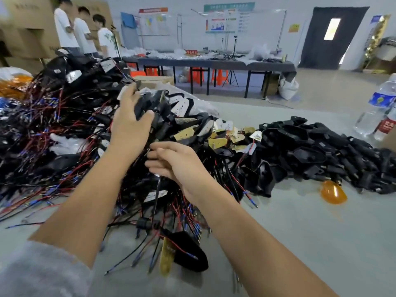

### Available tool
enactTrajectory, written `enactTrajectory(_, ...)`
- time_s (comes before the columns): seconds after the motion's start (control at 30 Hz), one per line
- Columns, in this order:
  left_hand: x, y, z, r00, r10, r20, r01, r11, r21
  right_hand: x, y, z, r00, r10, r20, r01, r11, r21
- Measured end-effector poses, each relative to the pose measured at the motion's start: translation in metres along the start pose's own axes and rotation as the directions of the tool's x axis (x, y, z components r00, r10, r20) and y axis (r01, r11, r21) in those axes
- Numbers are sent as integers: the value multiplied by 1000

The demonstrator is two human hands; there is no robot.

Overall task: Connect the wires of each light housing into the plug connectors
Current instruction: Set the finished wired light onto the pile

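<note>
I see the housing (147, 106), black matte plastic w/ angular shell, atop the wire heap (64, 116) at centre-left of the grey surface (300, 232). Left hand (128, 127) fingers curl round it. Right hand (171, 166) fingers pinch thin wires (157, 189) below. Glossy orange lens (333, 192) lies right.

My grey table (300, 232) carried heaped black housings (310, 146), tangled wires (42, 116), an orange lens (333, 192) and water bottles (377, 108).
</note>
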State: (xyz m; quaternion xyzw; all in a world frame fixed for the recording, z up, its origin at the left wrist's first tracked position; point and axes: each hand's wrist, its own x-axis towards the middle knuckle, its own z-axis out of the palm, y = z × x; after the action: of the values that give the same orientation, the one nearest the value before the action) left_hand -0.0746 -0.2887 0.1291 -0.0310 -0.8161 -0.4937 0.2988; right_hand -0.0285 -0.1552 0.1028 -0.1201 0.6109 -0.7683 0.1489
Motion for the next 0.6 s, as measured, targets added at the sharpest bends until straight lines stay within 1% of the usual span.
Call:
enactTrajectory(0.03,-12,7,6,995,38,-88,-43,997,-57,-8,3,-6,1000,-1,1,1,999,-47)
enactTrajectory(0.07,-24,14,14,987,68,-149,-82,992,-92,-16,5,-12,1000,-5,-3,5,996,-93)
enactTrajectory(0.1,-35,21,24,979,102,-177,-121,987,-102,-25,7,-20,1000,-15,-8,13,991,-136)
enactTrajectory(0.17,-57,31,48,973,173,-154,-189,977,-96,-43,11,-39,998,-56,-24,49,971,-233)
enactTrajectory(0.23,-74,36,75,978,204,-50,-208,974,-91,-60,14,-64,993,-98,-65,70,936,-344)
enactTrajectory(0.3,-85,35,105,975,181,131,-173,982,-74,-77,19,-92,975,-154,-160,72,901,-428)
enactTrajectory(0.37,-88,31,138,938,99,333,-98,995,-19,-92,23,-120,940,-222,-260,63,860,-506)
enactTrajectory(0.43,-89,30,167,880,31,473,-66,996,57,-107,28,-149,902,-288,-322,33,789,-614)
enactTrajectory(0.47,-89,29,179,861,6,509,-50,996,72,-115,31,-162,883,-311,-351,12,763,-646)
enactTrajectory(0.53,-89,28,195,835,-87,543,20,992,128,-126,37,-183,850,-321,-417,-31,760,-649)
enactTrajectory(0.57,-89,26,201,815,-152,560,39,977,209,-130,40,-191,838,-307,-452,-56,774,-630)
enactTrajectory(0.6,-88,25,206,785,-220,579,24,945,325,-132,43,-197,824,-281,-492,-81,801,-594)
